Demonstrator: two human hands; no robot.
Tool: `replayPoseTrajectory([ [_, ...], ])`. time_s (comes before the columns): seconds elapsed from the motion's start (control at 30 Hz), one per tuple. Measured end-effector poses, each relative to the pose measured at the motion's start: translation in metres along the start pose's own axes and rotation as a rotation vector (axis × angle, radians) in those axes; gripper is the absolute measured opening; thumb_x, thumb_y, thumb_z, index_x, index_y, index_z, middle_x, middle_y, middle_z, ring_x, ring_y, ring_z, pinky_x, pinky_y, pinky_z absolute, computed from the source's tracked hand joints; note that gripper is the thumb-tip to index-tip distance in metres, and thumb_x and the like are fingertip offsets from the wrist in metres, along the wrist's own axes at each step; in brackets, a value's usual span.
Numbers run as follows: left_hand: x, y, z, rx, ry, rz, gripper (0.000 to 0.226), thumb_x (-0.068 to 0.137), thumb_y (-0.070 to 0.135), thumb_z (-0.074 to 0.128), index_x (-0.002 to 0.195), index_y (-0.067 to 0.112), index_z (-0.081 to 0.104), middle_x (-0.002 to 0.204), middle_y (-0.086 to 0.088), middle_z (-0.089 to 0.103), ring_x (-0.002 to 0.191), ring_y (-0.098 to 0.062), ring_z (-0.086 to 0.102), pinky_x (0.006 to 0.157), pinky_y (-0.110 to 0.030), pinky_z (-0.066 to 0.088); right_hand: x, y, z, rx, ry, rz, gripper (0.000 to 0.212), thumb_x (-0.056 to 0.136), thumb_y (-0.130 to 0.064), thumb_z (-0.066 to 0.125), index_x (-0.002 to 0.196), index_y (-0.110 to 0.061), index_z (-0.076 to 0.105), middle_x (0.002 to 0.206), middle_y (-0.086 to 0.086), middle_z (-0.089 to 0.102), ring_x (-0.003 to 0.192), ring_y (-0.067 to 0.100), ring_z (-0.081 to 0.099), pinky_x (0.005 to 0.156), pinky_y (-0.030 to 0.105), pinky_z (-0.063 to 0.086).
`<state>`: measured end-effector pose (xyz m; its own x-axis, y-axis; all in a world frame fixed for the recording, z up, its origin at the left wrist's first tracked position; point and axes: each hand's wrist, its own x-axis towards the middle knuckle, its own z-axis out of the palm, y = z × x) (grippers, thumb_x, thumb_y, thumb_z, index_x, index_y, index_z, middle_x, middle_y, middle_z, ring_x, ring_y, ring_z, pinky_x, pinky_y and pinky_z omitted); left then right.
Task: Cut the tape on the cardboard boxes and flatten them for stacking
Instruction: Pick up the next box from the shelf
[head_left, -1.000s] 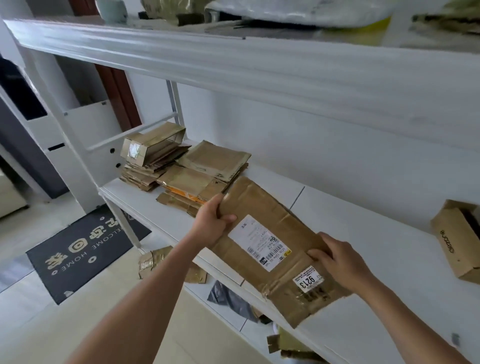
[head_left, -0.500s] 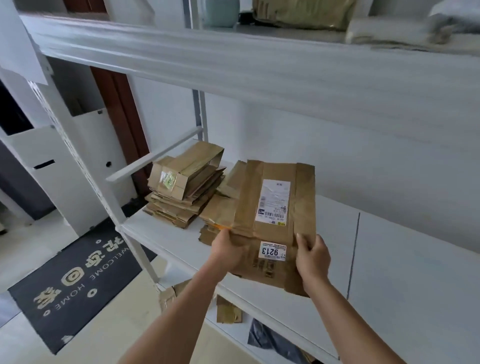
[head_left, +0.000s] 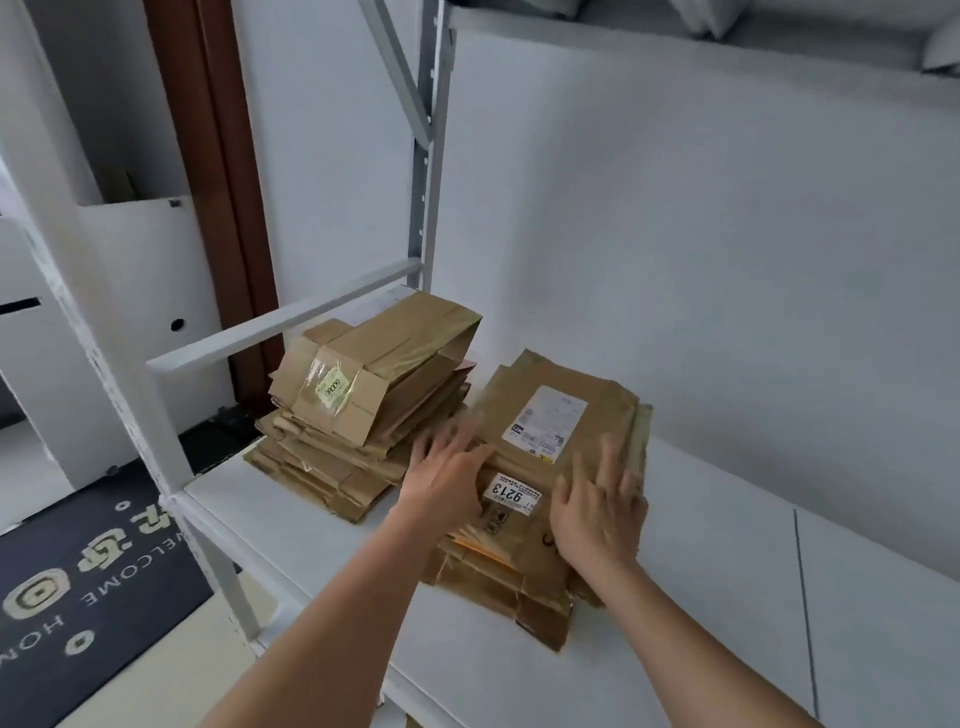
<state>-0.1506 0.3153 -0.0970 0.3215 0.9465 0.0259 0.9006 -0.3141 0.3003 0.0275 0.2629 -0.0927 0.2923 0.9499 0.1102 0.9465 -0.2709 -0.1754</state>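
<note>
White shelving runs under my view, with a dark welcome mat on the floor far left of my hands. Just left of my left hand I see one stack of flattened boxes. Both my left hand and right hand lie flat, fingers spread, pressing the labelled flattened box topping a second stack.

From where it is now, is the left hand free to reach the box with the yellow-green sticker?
Probably yes. The left hand lies open on the flattened box, and the stickered box tops the neighbouring stack, with nothing between.
</note>
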Motion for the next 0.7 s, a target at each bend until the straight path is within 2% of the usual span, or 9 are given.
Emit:
replayPoseTrajectory([
  [0.03, 0.000, -0.002, 0.009, -0.011, -0.073, -0.009, 0.086, 0.084, 0.013, 0.058, 0.155, 0.037, 0.015, 0.162, 0.015, -0.006, 0.150, -0.022, -0.013, 0.117, -0.045, -0.016, 0.003, 0.002, 0.007, 0.010, -0.073, -0.045, 0.051, 0.104, -0.045, 0.021, 0.153, -0.030, 0.024, 0.165, -0.002, -0.004, 0.148, 0.032, 0.004, 0.118, 0.051, 0.017],
  [0.07, -0.001, -0.004, 0.016, -0.031, -0.117, -0.026, 0.089, 0.085, 0.015, 0.052, 0.156, 0.038, 0.002, 0.162, 0.018, -0.011, 0.149, -0.019, -0.019, 0.113, -0.040, -0.021, 0.006, 0.005, 0.012, 0.030, -0.158, -0.068, 0.054, 0.104, -0.047, 0.013, 0.156, -0.032, 0.009, 0.165, -0.006, -0.010, 0.150, 0.030, -0.006, 0.121, 0.053, 0.007],
  [0.13, -0.004, -0.005, 0.028, -0.055, -0.108, -0.055, 0.087, 0.085, 0.019, 0.044, 0.155, 0.038, -0.004, 0.162, 0.020, -0.010, 0.149, -0.014, -0.017, 0.111, -0.032, -0.019, 0.009, 0.013, 0.021, 0.031, -0.250, -0.079, 0.056, 0.103, -0.049, 0.006, 0.156, -0.035, -0.003, 0.164, -0.011, -0.015, 0.151, 0.028, -0.014, 0.121, 0.053, -0.003],
  [0.23, -0.003, -0.005, 0.029, -0.047, -0.097, -0.082, 0.083, 0.086, 0.019, 0.043, 0.156, 0.036, 0.002, 0.163, 0.019, -0.004, 0.151, -0.016, -0.012, 0.116, -0.033, -0.012, 0.011, 0.013, 0.028, 0.012, -0.249, -0.072, 0.055, 0.103, -0.050, 0.004, 0.156, -0.037, -0.004, 0.163, -0.013, -0.015, 0.151, 0.026, -0.014, 0.122, 0.052, -0.003],
  [0.37, -0.003, 0.011, 0.013, 0.101, -0.100, -0.078, 0.078, 0.097, 0.025, 0.051, 0.157, 0.026, 0.002, 0.165, 0.006, -0.002, 0.151, -0.026, -0.010, 0.118, -0.045, -0.012, 0.010, 0.000, 0.014, -0.077, -0.217, -0.049, 0.054, 0.103, -0.049, 0.003, 0.156, -0.037, 0.001, 0.165, -0.010, -0.008, 0.152, 0.027, -0.007, 0.121, 0.053, -0.001],
  [0.5, -0.021, 0.027, -0.008, 0.073, 0.121, -0.010, 0.073, 0.093, 0.007, 0.057, 0.154, 0.030, 0.024, 0.164, -0.008, 0.015, 0.152, -0.022, 0.004, 0.123, -0.047, -0.001, -0.005, 0.003, -0.015, 0.117, -0.154, 0.003, 0.055, 0.101, -0.054, 0.003, 0.155, -0.041, 0.007, 0.166, -0.008, 0.002, 0.153, 0.021, -0.002, 0.121, 0.053, 0.001],
  [0.6, -0.037, 0.040, -0.025, -0.029, 0.214, 0.084, 0.059, 0.097, 0.005, 0.045, 0.150, 0.029, 0.034, 0.163, -0.006, 0.018, 0.152, -0.019, 0.006, 0.124, -0.043, -0.002, -0.023, 0.023, -0.038, 0.223, -0.096, 0.034, 0.056, 0.100, -0.054, 0.002, 0.155, -0.042, 0.005, 0.166, -0.007, 0.003, 0.153, 0.018, -0.003, 0.121, 0.052, 0.000],
  [0.7, -0.060, 0.068, -0.042, -0.097, 0.175, 0.120, 0.041, 0.106, 0.022, 0.032, 0.145, 0.024, 0.042, 0.163, -0.006, 0.018, 0.152, -0.019, 0.006, 0.124, -0.039, -0.002, -0.052, 0.049, -0.064, 0.271, -0.084, 0.079, 0.057, 0.099, -0.055, 0.003, 0.155, -0.042, 0.005, 0.166, -0.008, 0.000, 0.152, 0.016, -0.006, 0.122, 0.051, -0.001],
])
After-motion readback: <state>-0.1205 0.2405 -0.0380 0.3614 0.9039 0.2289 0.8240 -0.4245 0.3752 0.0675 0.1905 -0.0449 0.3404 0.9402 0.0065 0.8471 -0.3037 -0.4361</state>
